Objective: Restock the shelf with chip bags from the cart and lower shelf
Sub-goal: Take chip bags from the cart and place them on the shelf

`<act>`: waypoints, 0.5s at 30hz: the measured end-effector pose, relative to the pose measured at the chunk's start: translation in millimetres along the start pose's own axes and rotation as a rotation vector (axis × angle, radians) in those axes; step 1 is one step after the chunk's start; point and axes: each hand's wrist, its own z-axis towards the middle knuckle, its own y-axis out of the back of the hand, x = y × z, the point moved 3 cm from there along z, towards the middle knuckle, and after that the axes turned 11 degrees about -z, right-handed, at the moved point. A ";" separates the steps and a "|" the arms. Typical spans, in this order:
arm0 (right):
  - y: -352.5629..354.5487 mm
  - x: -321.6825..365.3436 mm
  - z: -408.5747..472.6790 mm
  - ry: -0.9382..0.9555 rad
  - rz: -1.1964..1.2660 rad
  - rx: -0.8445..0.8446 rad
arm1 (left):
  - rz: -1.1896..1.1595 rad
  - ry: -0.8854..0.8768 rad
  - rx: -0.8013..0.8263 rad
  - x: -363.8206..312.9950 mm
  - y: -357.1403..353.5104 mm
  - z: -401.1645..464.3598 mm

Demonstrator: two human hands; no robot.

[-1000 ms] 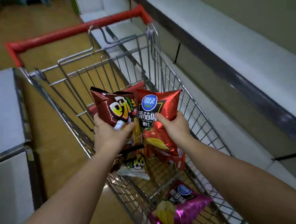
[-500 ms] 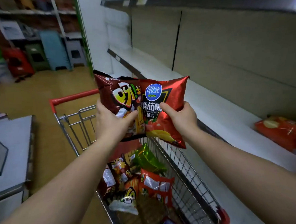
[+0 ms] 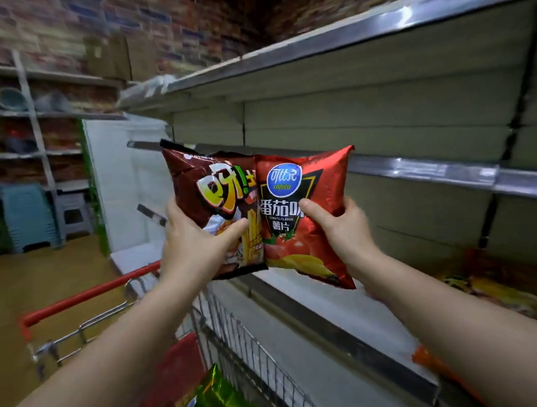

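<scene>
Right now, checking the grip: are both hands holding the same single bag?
No, the left hand grips the dark brown bag and the right hand grips the red bag.

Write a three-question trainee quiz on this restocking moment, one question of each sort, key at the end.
1. True or false: the left hand grips the dark brown foil chip bag.
2. Multiple choice: the glossy red foil tomato chip bag is gripped by A) the right hand, B) both hands, C) no hand.
3. Fill in: the green foil bag lies in the wire shopping ____ with the red handle.

Key: 1 true; 2 A; 3 cart.
</scene>
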 end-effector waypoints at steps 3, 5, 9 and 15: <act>35.7 15.4 1.6 0.011 0.002 -0.108 | -0.083 -0.045 0.087 -23.3 -16.8 11.0; 54.1 25.2 0.1 0.014 -0.002 -0.178 | -0.147 -0.062 0.146 -36.2 -26.6 17.2; 89.9 41.6 -11.1 -0.002 -0.043 -0.316 | -0.257 -0.096 0.257 -62.4 -44.7 23.0; 151.7 59.0 -47.3 -0.046 -0.122 -0.527 | -0.399 -0.119 0.451 -101.7 -73.9 7.2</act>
